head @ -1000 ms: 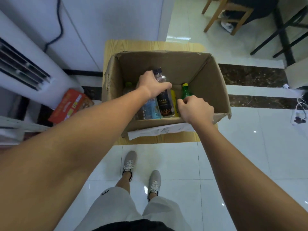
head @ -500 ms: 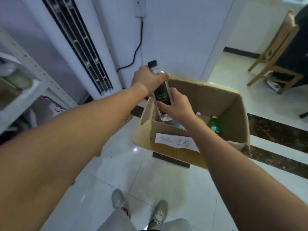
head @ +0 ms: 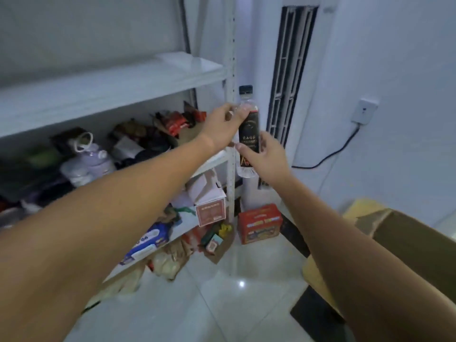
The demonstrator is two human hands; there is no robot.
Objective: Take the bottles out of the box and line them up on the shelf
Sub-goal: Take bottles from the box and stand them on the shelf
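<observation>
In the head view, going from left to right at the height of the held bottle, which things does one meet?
lavender jug → left hand → bottle → air conditioner grille → wall socket

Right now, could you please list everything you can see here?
bottle: one, clear with black label, held upright in mid-air.
shelf: one, pale grey, left, lower boards cluttered.
cardboard box: one, brown, lower right.
flask: one, lilac, middle shelf board.
red carton: one, floor beside the shelf.
air conditioner: one, white, dark grille, behind the bottle.
wall socket: one, white, right wall.
left hand: one, grips the bottle's top.
right hand: one, grips its label.
</observation>
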